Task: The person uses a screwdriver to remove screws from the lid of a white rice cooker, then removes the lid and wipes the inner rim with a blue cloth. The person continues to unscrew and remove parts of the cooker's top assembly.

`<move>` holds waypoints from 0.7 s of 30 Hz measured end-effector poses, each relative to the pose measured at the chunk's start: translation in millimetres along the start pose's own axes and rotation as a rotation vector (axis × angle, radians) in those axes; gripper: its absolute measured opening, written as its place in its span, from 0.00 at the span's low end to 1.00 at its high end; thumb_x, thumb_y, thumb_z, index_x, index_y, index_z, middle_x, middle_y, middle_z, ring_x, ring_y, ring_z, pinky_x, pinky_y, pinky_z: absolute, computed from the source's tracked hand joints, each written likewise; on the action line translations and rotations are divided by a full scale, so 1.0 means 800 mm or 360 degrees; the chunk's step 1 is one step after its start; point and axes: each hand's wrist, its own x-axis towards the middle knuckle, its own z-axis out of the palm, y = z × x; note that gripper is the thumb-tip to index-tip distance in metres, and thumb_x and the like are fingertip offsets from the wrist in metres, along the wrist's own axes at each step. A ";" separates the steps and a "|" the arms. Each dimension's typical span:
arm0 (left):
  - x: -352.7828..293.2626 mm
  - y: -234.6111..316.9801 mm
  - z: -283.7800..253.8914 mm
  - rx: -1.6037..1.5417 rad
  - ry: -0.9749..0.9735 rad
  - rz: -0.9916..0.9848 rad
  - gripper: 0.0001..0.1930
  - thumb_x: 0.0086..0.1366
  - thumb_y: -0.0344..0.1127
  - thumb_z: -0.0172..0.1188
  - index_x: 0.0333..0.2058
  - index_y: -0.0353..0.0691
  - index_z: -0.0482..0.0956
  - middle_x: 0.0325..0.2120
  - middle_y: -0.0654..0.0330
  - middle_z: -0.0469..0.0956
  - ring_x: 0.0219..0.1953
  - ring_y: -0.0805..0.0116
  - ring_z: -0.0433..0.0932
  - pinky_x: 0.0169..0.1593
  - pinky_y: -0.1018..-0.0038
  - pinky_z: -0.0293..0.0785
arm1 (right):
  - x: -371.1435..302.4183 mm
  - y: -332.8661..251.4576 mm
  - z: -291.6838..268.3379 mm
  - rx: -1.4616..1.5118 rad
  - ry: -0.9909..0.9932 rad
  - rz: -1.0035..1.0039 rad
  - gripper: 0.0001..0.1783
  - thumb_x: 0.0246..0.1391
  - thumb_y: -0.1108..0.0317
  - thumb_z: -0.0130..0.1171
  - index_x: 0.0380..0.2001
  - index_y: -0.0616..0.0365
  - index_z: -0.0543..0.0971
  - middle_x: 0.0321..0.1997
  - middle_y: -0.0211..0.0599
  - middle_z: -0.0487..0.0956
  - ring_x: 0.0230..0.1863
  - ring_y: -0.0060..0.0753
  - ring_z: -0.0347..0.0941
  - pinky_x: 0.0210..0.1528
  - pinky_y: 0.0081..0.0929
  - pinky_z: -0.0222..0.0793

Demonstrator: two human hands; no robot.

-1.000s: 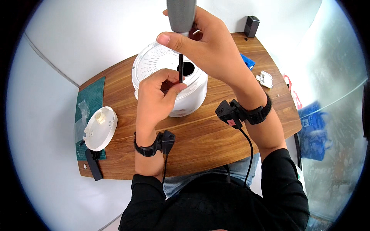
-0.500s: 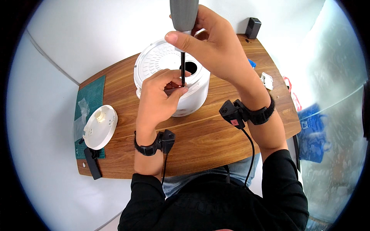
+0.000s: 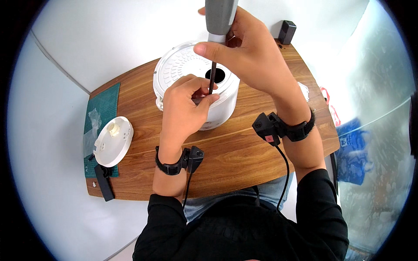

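Near the far edge of a wood-grain tabletop (image 3: 235, 152), a white drum-shaped appliance (image 3: 226, 104) is standing with its patterned round face (image 3: 176, 65) turned upward and a dark circular opening (image 3: 217, 75) showing toward the right. The right hand (image 3: 252, 48) is grasping a grey-handled screwdriver (image 3: 220, 17), its thumb lying along the pale collar. The tool is standing nearly upright, leaning slightly, its dark shaft (image 3: 213, 74) passing in front of the opening and pointing down to the appliance's near rim. The left hand (image 3: 185, 106) is curling its forefinger and thumb in close about the shaft's lower end; whether they are pinching the shaft, or something hidden at its tip, cannot be told. To the left, a white round cover (image 3: 124, 148) is lying hollow side up, overlapping a green mat (image 3: 104, 100) on which clear plastic wrapping (image 3: 94, 119) is resting. A black oblong piece (image 3: 103, 185) is lying just below the cover. At the far right corner, a black box (image 3: 287, 32) is standing.
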 end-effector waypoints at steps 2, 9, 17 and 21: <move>0.000 -0.001 0.001 0.0033 0.0037 0.0021 0.09 0.51 0.24 0.72 0.33 0.36 0.84 0.24 0.59 0.78 0.26 0.69 0.79 0.31 0.75 0.76 | 0.000 0.002 0.004 0.0337 0.0076 -0.0061 0.31 0.51 0.63 0.71 0.53 0.68 0.72 0.29 0.42 0.80 0.31 0.32 0.79 0.36 0.30 0.77; -0.001 0.006 0.003 0.0148 0.0098 -0.0018 0.10 0.49 0.28 0.75 0.29 0.34 0.82 0.23 0.58 0.80 0.24 0.70 0.77 0.31 0.74 0.74 | -0.008 -0.005 0.006 0.0213 0.0207 -0.0092 0.27 0.53 0.64 0.70 0.51 0.67 0.73 0.33 0.42 0.81 0.31 0.29 0.77 0.37 0.27 0.75; -0.004 0.008 0.004 0.0213 0.0237 0.0202 0.10 0.51 0.29 0.74 0.32 0.35 0.83 0.22 0.58 0.79 0.27 0.65 0.77 0.29 0.71 0.74 | -0.004 -0.011 -0.014 0.0897 0.0109 0.0260 0.30 0.60 0.71 0.64 0.60 0.69 0.63 0.39 0.40 0.78 0.38 0.21 0.75 0.40 0.20 0.74; -0.005 0.004 0.013 0.0164 0.0368 0.0502 0.10 0.53 0.29 0.73 0.34 0.36 0.83 0.23 0.58 0.79 0.25 0.64 0.76 0.28 0.71 0.73 | -0.013 0.010 -0.015 0.0832 0.0441 -0.0051 0.25 0.55 0.71 0.68 0.52 0.68 0.72 0.37 0.43 0.82 0.35 0.27 0.79 0.36 0.24 0.76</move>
